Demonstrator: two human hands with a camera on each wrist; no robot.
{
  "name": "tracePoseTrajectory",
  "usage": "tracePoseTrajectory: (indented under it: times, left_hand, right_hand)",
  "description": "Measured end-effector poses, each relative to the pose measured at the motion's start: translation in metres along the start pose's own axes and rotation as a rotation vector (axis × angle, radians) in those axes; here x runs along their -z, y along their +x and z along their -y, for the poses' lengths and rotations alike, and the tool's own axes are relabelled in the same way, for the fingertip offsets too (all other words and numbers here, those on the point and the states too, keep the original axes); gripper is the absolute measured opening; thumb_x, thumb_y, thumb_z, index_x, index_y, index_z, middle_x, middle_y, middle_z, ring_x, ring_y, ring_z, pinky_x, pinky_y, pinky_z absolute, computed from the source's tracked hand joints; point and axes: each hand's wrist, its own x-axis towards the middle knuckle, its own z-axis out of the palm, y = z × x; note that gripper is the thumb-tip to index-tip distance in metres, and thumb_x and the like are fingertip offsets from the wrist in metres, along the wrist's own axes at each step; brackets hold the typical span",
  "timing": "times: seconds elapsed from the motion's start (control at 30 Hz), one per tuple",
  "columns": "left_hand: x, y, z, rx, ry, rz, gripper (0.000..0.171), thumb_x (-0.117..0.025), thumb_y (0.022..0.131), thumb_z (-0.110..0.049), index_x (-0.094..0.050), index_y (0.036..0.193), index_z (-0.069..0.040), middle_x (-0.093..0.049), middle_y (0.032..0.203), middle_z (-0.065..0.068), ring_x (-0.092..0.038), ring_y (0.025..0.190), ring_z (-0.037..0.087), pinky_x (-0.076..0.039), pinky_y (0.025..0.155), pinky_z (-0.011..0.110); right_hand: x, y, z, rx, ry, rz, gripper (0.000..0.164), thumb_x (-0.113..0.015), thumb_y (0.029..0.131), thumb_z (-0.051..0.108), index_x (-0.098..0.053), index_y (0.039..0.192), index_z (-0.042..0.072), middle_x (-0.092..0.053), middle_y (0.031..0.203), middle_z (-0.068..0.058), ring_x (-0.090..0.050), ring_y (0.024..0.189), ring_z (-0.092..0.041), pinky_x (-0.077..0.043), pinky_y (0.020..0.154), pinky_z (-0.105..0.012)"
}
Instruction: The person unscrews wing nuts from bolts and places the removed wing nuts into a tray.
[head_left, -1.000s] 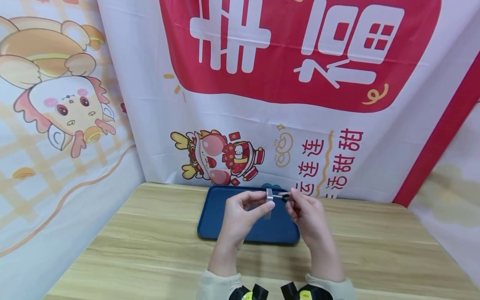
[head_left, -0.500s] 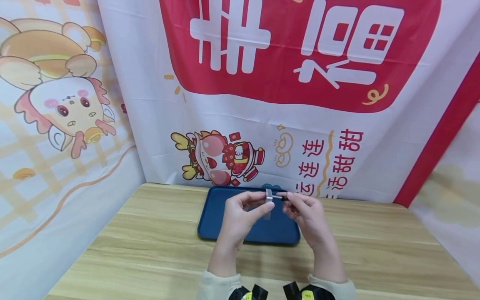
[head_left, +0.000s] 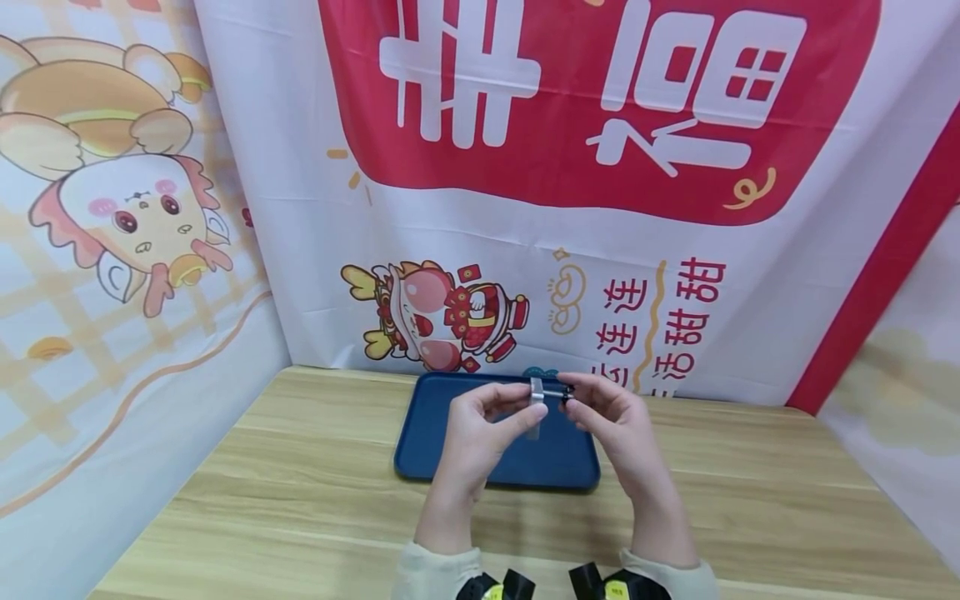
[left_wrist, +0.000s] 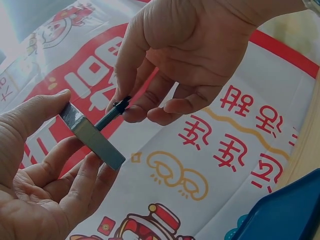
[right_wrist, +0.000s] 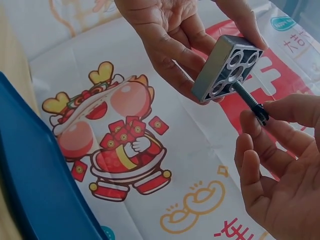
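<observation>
My left hand (head_left: 483,425) pinches a small rectangular silver metal block (right_wrist: 225,67) between thumb and fingers, holding it up over the tray. Round recesses show on the block's right-facing side. From one of them sticks out a threaded screw (right_wrist: 245,95) with a black, winged-looking end (left_wrist: 120,106). My right hand (head_left: 615,417) has thumb and index finger at that black end, pinching it, while its other fingers curl loosely below. The screw's inner tip is hidden inside the block.
Beneath both hands a dark blue tray (head_left: 427,462) lies on the light wooden table (head_left: 315,467), near its back edge. Behind stands a white and red printed cloth (head_left: 300,250), and a patterned cloth (head_left: 135,375) covers the left side.
The right hand's fingers have shifted round the screw's black end, index finger now higher and thumb lower, spread wider apart. The left hand and block stay almost still.
</observation>
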Motion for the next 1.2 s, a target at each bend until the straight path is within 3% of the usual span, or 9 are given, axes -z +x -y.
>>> tracePoseTrajectory:
  times: [0.43, 0.57, 0.7, 0.9, 1.03, 1.2]
  left_hand:
    - [0.001, 0.000, 0.000, -0.012, 0.009, 0.003, 0.035, -0.079, 0.086, -0.019, -0.072, 0.118, -0.006, -0.072, 0.113, 0.011, -0.066, 0.102, 0.017, -0.057, 0.089, 0.030]
    - [0.001, 0.000, 0.000, -0.007, 0.010, 0.005, 0.037, -0.079, 0.085, -0.021, -0.071, 0.118, -0.007, -0.072, 0.113, 0.011, -0.066, 0.102, 0.017, -0.056, 0.089, 0.030]
    - [0.000, 0.001, 0.001, 0.000, 0.011, -0.001, 0.037, -0.079, 0.085, -0.022, -0.071, 0.117, -0.005, -0.073, 0.112, 0.011, -0.066, 0.101, 0.017, -0.056, 0.089, 0.030]
    - [-0.001, 0.000, 0.001, 0.004, 0.006, 0.001, 0.036, -0.079, 0.085, -0.020, -0.072, 0.116, -0.005, -0.073, 0.111, 0.012, -0.067, 0.101, 0.017, -0.057, 0.089, 0.030]
    - [-0.002, 0.001, 0.001, -0.001, 0.004, 0.004, 0.035, -0.079, 0.086, -0.020, -0.071, 0.117, -0.004, -0.072, 0.112, 0.013, -0.067, 0.099, 0.016, -0.057, 0.088, 0.029]
    - [-0.003, 0.001, 0.002, -0.005, -0.005, 0.004, 0.034, -0.078, 0.086, -0.017, -0.071, 0.116, -0.002, -0.072, 0.112, 0.013, -0.067, 0.098, 0.016, -0.057, 0.087, 0.028]
  right_hand:
    - [-0.002, 0.002, -0.002, 0.058, -0.108, -0.020, 0.030, -0.062, 0.097, 0.008, -0.064, 0.126, 0.000, -0.059, 0.091, 0.003, -0.055, 0.089, -0.013, -0.052, 0.081, -0.023]
    - [0.004, 0.002, -0.003, 0.066, -0.114, 0.014, 0.036, -0.053, 0.096, -0.004, -0.059, 0.132, -0.002, -0.061, 0.098, 0.000, -0.057, 0.091, -0.016, -0.053, 0.080, -0.022]
    - [0.009, 0.001, -0.002, -0.047, -0.071, -0.039, 0.040, -0.045, 0.094, -0.008, -0.058, 0.131, 0.000, -0.064, 0.094, 0.002, -0.057, 0.084, -0.015, -0.049, 0.072, -0.023]
    - [0.008, 0.003, 0.002, -0.261, 0.085, -0.163, 0.017, -0.055, 0.101, 0.016, -0.070, 0.110, 0.011, -0.061, 0.073, 0.006, -0.053, 0.070, -0.010, -0.039, 0.065, -0.026]
    - [0.003, 0.004, 0.002, -0.298, 0.160, -0.148, 0.018, -0.057, 0.102, 0.025, -0.071, 0.093, 0.019, -0.060, 0.070, 0.006, -0.053, 0.066, -0.008, -0.038, 0.064, -0.024]
    - [-0.005, 0.005, 0.002, -0.284, 0.225, -0.133, 0.029, -0.051, 0.105, 0.028, -0.072, 0.086, 0.020, -0.058, 0.068, 0.007, -0.053, 0.065, -0.007, -0.038, 0.061, -0.021]
